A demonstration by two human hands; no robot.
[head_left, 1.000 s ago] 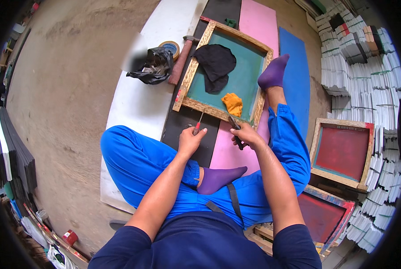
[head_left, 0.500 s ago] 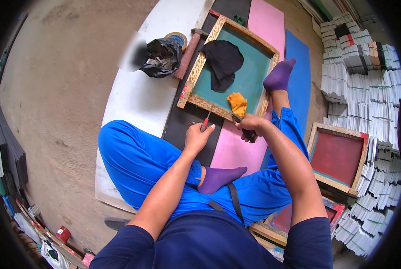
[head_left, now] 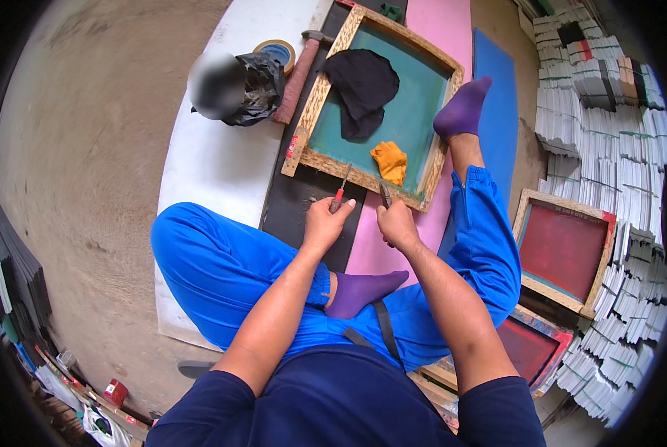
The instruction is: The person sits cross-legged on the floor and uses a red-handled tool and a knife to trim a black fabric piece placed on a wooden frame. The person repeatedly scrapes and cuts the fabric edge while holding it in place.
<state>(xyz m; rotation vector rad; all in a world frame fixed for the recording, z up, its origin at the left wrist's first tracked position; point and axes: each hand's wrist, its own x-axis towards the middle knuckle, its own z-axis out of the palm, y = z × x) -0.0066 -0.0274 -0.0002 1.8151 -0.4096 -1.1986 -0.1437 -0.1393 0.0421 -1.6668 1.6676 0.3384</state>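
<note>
I sit on the floor in blue trousers and purple socks. A wooden screen frame (head_left: 315, 115) with teal mesh lies in front of me. My left hand (head_left: 326, 222) grips a red-handled screwdriver (head_left: 340, 191) whose tip rests at the frame's near edge. My right hand (head_left: 396, 223) holds a dark metal tool (head_left: 385, 195) against the same edge. A black cloth (head_left: 363, 89) and an orange cloth (head_left: 390, 162) lie on the mesh.
A black bag (head_left: 255, 86), a tape roll (head_left: 277, 52) and a hammer (head_left: 297, 71) lie at the left of the frame. Red screen frames (head_left: 564, 249) sit at my right. Stacks of white paper (head_left: 609, 97) line the right side. Pink, blue, black and white mats cover the floor.
My hands have stayed at the frame's near edge with both tools. My head has moved, so the frame and hands appear higher and closer in view.
</note>
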